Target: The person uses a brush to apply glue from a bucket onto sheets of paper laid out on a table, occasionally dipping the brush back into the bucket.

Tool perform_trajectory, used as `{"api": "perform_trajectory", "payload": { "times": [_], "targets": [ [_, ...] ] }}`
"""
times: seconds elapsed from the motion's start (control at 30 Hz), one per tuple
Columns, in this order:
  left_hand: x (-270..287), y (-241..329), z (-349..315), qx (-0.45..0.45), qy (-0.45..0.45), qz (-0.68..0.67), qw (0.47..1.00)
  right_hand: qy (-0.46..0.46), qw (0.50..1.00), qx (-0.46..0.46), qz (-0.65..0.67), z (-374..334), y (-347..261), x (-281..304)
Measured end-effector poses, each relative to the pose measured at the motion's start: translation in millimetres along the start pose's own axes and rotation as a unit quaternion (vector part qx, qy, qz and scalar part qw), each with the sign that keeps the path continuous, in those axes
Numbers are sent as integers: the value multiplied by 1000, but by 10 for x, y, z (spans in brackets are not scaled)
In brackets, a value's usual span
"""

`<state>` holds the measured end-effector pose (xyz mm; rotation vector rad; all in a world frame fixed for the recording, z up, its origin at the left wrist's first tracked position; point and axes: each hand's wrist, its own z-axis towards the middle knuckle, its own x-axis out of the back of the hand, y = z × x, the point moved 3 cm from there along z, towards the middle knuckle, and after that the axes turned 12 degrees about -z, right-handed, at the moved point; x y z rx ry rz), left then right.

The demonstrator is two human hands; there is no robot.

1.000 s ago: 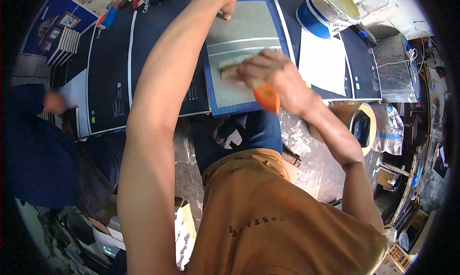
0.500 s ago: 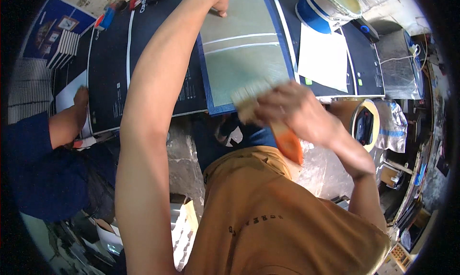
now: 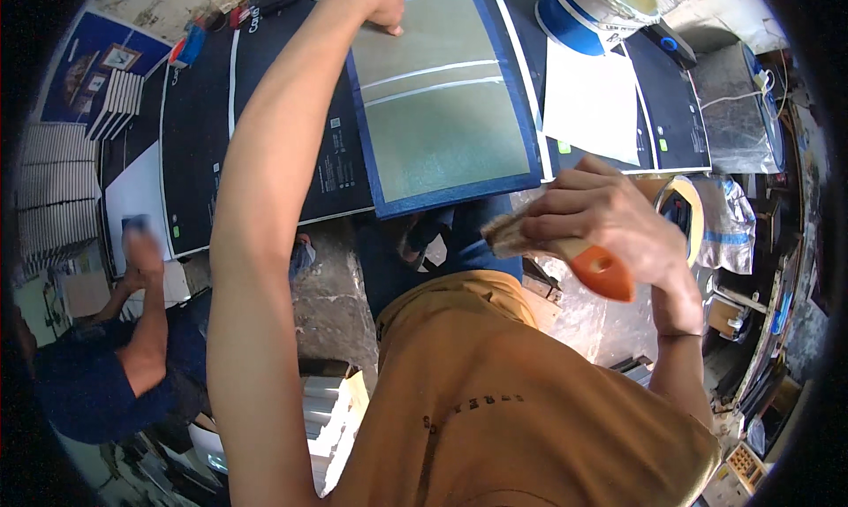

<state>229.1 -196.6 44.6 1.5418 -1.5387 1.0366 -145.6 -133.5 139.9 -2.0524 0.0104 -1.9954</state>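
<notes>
In front of me a flat book cover (image 3: 442, 136) of grey-green boards lies on the black table, with blue edges and two pale strips across its middle. Its near half has a wet sheen, and its near edge juts over the table edge. My left hand (image 3: 383, 5), fingers curled, presses a fingertip on the cover's upper left; whatever else it may hold is hidden. A wide, pale-bristled paintbrush (image 3: 605, 273) with an orange handle is gripped in my right hand (image 3: 601, 207). The brush is off the cover, just beyond its lower right corner.
A blue-and-white bucket (image 3: 574, 17) of pale paste and a white sheet (image 3: 590, 101) occupy the table's right side. At the left, a co-worker's hand (image 3: 144, 249) is over another white sheet (image 3: 137, 198), near stacked books (image 3: 57, 180). A round container (image 3: 689, 215) stands below the table's right edge.
My right hand has lifted the paintbrush off the cover, moving down and right. My left hand stays at the cover's upper left. The co-worker has shifted closer over the left sheet.
</notes>
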Motion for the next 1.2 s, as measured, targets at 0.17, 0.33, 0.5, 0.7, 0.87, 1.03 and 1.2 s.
{"api": "perform_trajectory", "payload": {
  "times": [0.17,0.33,0.5,0.7,0.87,1.03,1.2],
  "targets": [
    [76,13,-109,53,47,-114,991,187,981,1,-58,464,636,12],
    [73,35,-132,68,59,-164,982,66,997,-15,-25,194,571,-109],
    [4,-1,-287,52,75,-158,983,6,998,-47,35,-149,310,125],
    [177,202,-192,102,56,-166,979,68,993,-47,-86,-2,495,16],
    [31,16,-244,94,75,-209,970,-38,995,-75,-59,-480,202,143],
    [103,97,-297,109,57,-176,977,75,989,-74,-104,-243,271,167],
    [-22,160,-515,111,136,-155,972,-83,991,-95,-33,-418,118,164]
  ]
}}
